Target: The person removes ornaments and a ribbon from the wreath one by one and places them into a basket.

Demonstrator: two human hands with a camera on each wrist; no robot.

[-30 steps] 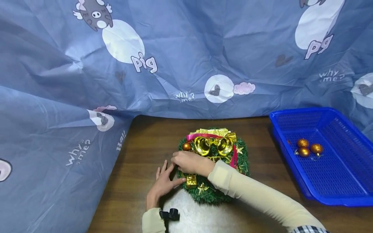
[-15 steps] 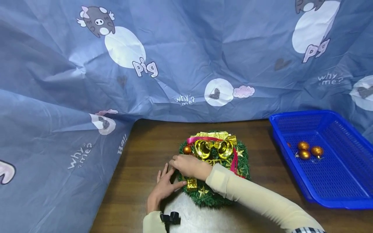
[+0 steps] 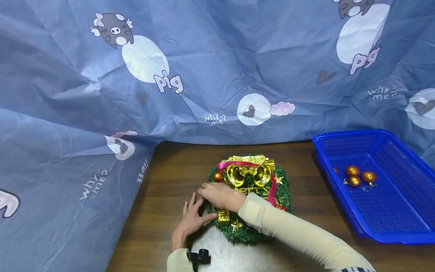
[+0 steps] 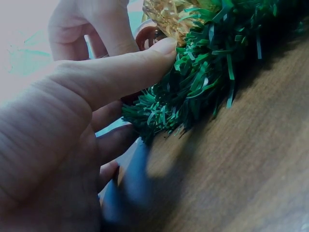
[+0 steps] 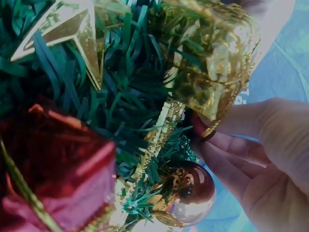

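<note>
Barely shifted, both hands [image 3: 204, 207] stay at the wreath's [image 3: 251, 200] left edge.

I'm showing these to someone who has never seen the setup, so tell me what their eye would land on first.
First the green tinsel wreath at the middle of the wooden table, with two gold bells at its top. Both hands meet at its left edge: the right hand reaches across it, while the left hand touches the rim with straight fingers. At the right, a blue basket holds three orange baubles, and a blue pig-print cloth hangs behind.
</note>
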